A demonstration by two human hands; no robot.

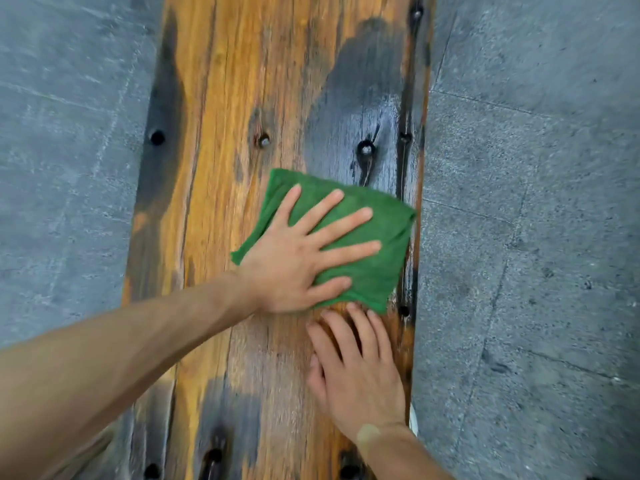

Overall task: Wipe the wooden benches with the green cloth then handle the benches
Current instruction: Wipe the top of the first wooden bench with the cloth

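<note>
A long wooden bench [225, 116] of orange-brown planks with dark stains and bolt holes runs up the middle of the view. A folded green cloth [381, 233] lies flat on its right half. My left hand [298, 258] presses down on the cloth with fingers spread and straight. Just below the cloth, my right hand [356, 372] rests flat on the bare wood near the bench's right edge, fingertips almost touching the cloth's lower hem. The wood above the cloth looks wet and shiny.
Grey stone paving [526, 237] lies on both sides of the bench. Several dark bolt holes [366, 148] dot the planks. A small white object [413, 419] peeks out under the bench's right edge near my right wrist.
</note>
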